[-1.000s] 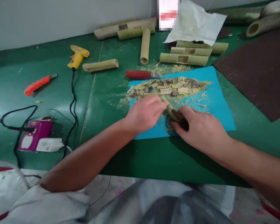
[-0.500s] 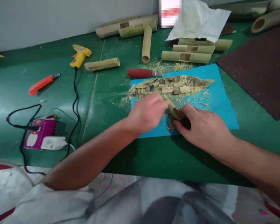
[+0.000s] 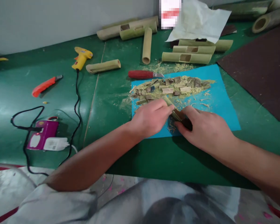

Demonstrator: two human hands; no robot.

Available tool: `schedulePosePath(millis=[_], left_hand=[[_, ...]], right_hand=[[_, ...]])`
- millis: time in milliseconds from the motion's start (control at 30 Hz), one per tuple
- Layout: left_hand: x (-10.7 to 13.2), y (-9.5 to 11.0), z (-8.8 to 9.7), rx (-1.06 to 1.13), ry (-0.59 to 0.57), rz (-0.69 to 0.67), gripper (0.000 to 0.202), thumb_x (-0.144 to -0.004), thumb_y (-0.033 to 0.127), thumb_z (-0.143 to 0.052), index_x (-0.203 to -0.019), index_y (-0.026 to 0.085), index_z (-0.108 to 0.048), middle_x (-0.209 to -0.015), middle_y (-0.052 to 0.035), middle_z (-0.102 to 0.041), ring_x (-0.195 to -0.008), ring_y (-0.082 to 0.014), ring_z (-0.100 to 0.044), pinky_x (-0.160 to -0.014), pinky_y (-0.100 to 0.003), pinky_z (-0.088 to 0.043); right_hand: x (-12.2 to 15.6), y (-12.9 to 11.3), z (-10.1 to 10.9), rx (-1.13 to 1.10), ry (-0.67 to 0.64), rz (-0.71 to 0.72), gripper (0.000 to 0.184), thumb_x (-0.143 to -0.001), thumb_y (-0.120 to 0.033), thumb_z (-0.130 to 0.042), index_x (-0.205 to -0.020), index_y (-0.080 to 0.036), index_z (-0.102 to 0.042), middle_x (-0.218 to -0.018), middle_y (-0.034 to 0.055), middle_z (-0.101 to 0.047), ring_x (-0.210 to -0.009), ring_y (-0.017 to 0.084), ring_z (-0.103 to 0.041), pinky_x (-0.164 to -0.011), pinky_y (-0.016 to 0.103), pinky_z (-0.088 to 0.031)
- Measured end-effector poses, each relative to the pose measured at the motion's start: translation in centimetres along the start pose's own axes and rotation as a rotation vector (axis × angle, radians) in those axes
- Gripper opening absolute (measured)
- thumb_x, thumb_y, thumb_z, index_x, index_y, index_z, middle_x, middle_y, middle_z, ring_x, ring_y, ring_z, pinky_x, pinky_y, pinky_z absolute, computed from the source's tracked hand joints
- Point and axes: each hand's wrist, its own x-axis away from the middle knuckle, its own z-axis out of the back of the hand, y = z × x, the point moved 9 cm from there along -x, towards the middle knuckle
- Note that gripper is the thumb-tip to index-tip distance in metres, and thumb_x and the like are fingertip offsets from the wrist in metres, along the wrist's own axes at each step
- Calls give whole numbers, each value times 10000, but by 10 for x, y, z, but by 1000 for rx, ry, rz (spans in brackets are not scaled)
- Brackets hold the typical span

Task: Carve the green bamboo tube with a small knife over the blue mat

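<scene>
A short bamboo tube (image 3: 176,115) with a rectangular slot cut in its side lies slantwise over a blue sheet (image 3: 226,115). My right hand (image 3: 206,126) is wrapped round its near end, where a dark opening shows between thumb and fingers. Closed fingers of my left hand (image 3: 151,118) press on the tube near the slot, towards its far end; whether they also hold something small is hidden. Beyond my hands, bamboo chips (image 3: 168,90) and pale shavings are heaped on the sheet. A red-handled knife (image 3: 141,74) rests at the sheet's far edge.
Slotted bamboo tubes (image 3: 186,58) lie at the back, some partly under white paper (image 3: 198,21). Leftward are a yellow glue gun (image 3: 81,58), an orange cutter (image 3: 44,87) and a purple power box (image 3: 43,133) with cords. A dark brown sheet (image 3: 259,71) covers the right side.
My left hand has shifted slightly right and nearer along the bamboo tube. My right hand keeps its hold on the tube's near end. The whole view has moved a little.
</scene>
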Motion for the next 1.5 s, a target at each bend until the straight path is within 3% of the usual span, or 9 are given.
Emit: schedulePosePath(millis=[333, 867, 1200, 1333, 1500], left_hand=[[-1, -2, 2, 34, 30, 27, 244, -1030, 226, -496, -1007, 123, -717, -868, -66, -686, -797, -144, -645, -747, -265, -531], [0, 8, -8, 39, -79, 33, 297, -1052, 249, -435, -990, 139, -703, -840, -55, -667, -755, -136, -630, -709, -257, -530], [0, 6, -2, 8, -22, 30, 275, -1050, 246, -448, -1018, 144, -701, -870, -57, -678, -784, -138, -645, -715, -258, -536], [2, 11, -9, 9, -85, 3, 309, -1058, 263, -420, -1017, 157, -708, -822, -48, -666, -730, -132, -629, -663, -247, -521], [1, 2, -1, 12, 6, 1, 255, -1038, 238, -478, -1069, 128, -706, -869, -68, -688, -804, -150, -649, -746, -271, -544]], right_hand=[[1, 2, 0, 8, 14, -11, 245, -910, -425, -508, -931, -202, -610, -755, 50, -660, -588, 166, -520, -536, 304, -169], [0, 0, -1, 27, 33, 8, 242, -913, -421, -516, -930, -199, -611, -770, 47, -677, -594, 164, -525, -535, 304, -171], [0, 0, -2, 27, 22, 0, 265, -912, -431, -514, -942, -195, -631, -761, 53, -682, -596, 169, -531, -534, 306, -169], [1, 0, 0, 29, 39, 19, 259, -915, -416, -515, -944, -193, -644, -798, 57, -702, -599, 166, -535, -535, 305, -171], [6, -3, 6, 70, 77, 58, 263, -928, -400, -503, -889, -194, -662, -784, 56, -699, -586, 162, -533, -530, 297, -165]])
